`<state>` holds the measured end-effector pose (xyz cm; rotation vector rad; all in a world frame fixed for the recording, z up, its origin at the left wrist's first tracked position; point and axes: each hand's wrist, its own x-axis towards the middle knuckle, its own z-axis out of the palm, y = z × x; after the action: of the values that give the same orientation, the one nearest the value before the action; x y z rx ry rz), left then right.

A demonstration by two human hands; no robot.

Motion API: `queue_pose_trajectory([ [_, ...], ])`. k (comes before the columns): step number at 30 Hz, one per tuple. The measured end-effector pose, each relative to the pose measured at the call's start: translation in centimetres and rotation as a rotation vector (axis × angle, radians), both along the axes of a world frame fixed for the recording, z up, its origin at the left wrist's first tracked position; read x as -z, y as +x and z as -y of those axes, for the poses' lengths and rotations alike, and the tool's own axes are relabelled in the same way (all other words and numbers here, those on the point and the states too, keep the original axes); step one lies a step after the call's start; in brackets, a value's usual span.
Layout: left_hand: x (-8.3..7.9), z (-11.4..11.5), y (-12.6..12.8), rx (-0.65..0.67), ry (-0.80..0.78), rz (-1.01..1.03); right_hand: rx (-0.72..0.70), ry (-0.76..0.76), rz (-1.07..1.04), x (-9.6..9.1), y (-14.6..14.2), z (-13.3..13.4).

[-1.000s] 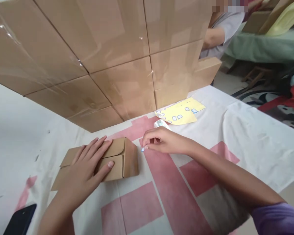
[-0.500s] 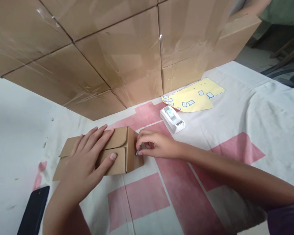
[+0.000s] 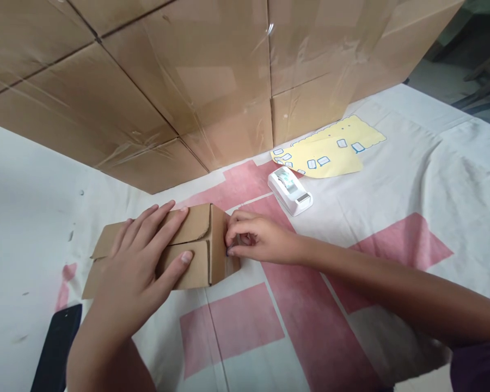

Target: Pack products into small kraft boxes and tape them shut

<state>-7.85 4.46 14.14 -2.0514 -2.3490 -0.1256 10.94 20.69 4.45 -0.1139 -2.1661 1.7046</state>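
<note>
A small brown cardboard box (image 3: 196, 267) lies on the white and pink cloth. My left hand (image 3: 142, 261) rests flat on its top with the fingers spread, holding the flaps down. My right hand (image 3: 253, 239) is pinched against the box's right end face. A small blue-edged sticker sits under its fingertips, mostly hidden.
A wall of large taped cartons (image 3: 188, 81) stands behind the box. A white tape dispenser (image 3: 291, 189) and a yellow sheet (image 3: 330, 152) with several small stickers lie to the right. A black phone (image 3: 55, 354) lies at the lower left edge.
My right hand carried the small sticker leftward from the cloth to the box's end face and now presses it there. The left hand stayed on the box. The view tilted down.
</note>
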Motion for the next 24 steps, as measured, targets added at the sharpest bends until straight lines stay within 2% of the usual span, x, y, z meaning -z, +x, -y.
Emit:
queue_pose_trajectory([
  [8,0.43,0.07,-0.46,0.017,0.04,-0.005,0.144,0.028,0.092,0.41,-0.21,-0.19],
  [13,0.91,0.07,-0.8,0.022,0.07,0.003,0.123,0.008,0.048,0.75,-0.64,-0.81],
  [24,0.76,0.01,-0.63,0.017,0.077,0.0,0.09,0.025,0.051,0.75,-0.36,-0.57],
])
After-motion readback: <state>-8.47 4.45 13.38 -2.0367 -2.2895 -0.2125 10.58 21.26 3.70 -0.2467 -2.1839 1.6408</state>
